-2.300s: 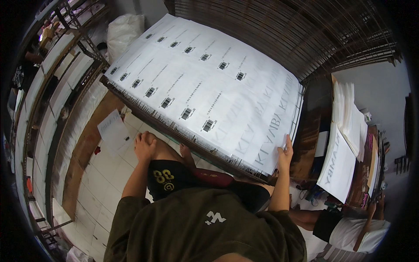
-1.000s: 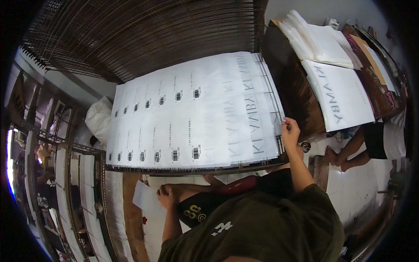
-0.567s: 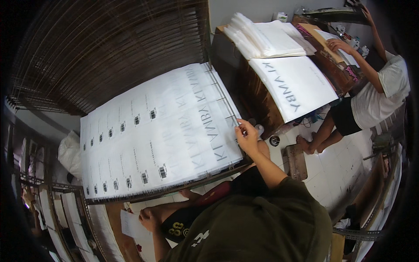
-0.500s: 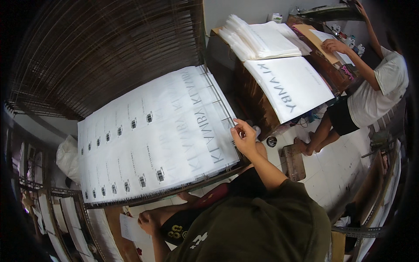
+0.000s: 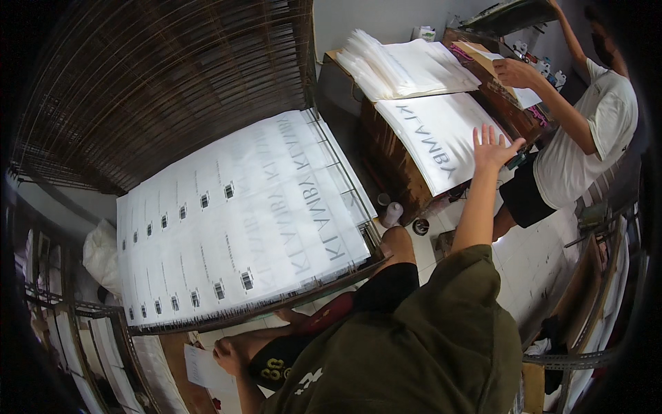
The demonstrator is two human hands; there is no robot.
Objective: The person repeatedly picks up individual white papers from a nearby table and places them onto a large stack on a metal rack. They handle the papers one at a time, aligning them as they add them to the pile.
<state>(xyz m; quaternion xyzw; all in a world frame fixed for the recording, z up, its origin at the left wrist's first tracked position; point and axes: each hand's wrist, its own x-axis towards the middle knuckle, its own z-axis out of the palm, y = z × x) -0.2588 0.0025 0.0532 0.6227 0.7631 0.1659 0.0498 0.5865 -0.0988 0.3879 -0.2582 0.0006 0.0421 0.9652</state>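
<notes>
My right hand (image 5: 491, 149) is stretched out to the right with its fingers spread, holding nothing. It appears above or beside the near right edge of a white printed sheet (image 5: 414, 124) with large dark lettering, on a wooden table. Whether it touches that sheet I cannot tell. Low on the left, my left hand (image 5: 227, 355) is closed on the edge of a small white paper (image 5: 205, 368) with faint print. In front of me, a wire drying rack (image 5: 186, 83) carries overlapping white printed sheets (image 5: 276, 234) on its lower tiers; its upper wire tiers are tilted up.
Beyond the printed sheet lies a thick stack of white sheets (image 5: 420, 65). A co-worker (image 5: 586, 131) in a white shirt stands at the right, one hand on a raised frame (image 5: 507, 15). A bottle (image 5: 392, 214) and a small cup (image 5: 420, 226) are on the floor. A white sack (image 5: 102, 255) sits left.
My right hand has left the rack's right edge and reached out right toward the table, its curled fingers now spread. My left hand still holds the paper. The co-worker's near hand has shifted slightly.
</notes>
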